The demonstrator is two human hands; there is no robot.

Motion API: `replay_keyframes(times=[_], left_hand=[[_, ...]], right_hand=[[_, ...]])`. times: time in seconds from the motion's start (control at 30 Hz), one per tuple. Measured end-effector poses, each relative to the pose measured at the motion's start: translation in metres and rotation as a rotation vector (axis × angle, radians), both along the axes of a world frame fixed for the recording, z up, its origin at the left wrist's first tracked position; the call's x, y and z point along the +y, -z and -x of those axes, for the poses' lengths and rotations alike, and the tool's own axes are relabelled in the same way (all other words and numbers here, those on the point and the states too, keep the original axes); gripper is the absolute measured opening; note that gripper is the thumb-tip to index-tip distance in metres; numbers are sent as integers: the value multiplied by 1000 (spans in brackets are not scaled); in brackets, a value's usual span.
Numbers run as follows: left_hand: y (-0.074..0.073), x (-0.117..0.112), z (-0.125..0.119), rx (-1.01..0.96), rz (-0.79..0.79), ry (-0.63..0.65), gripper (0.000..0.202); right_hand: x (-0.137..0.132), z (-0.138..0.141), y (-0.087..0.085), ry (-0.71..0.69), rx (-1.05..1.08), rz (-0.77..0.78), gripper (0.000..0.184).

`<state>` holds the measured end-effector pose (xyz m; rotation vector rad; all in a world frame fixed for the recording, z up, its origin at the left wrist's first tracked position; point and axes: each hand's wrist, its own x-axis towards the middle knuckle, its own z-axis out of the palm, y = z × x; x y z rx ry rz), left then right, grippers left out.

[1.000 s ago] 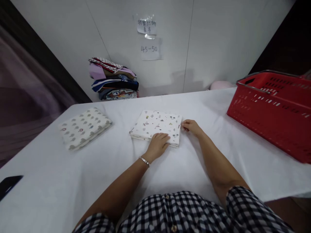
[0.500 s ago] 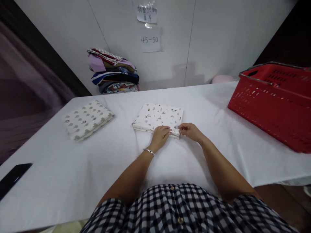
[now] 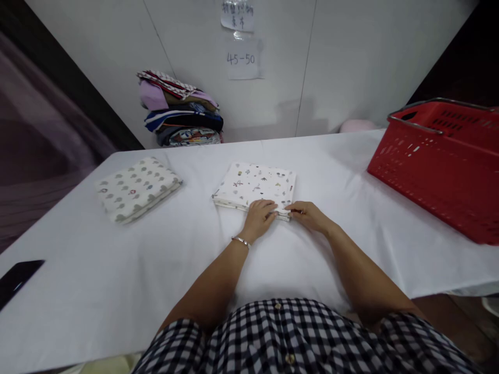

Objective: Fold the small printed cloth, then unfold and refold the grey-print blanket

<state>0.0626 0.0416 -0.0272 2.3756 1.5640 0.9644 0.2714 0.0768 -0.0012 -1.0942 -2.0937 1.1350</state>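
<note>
The right hand has its thumb and fingers together, and they look pinched on the near right corner of a white folded cloth with tiny pictures on it. The left hand lies spread on the near edge of that cloth, fingers on top, not gripping. The step in hand looks like making that corner neat and lining up the layers. I think the next move calls for a soft pinch on the right and a flat, steady press on the left, so the layers don't slip. The cloth sits near the middle of the white table, with white top showing all around it. To the left, well apart, is a folded cloth with gray shapes, and closer in on that side is a flat black thing. To the right, well away, is a red basket. The table's far edge is near the wall, with a pile of clothes just past it.
</note>
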Motion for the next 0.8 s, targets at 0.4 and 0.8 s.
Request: replay_keyframes(times=[0.4,0.8], left_hand=[[1,1,2,37,-20,27,27],[-2,1,-3,79,-32,44,28]], right_hand=[[3,1,8,43,79,131,29],[1,0,4,32,73,156,25]])
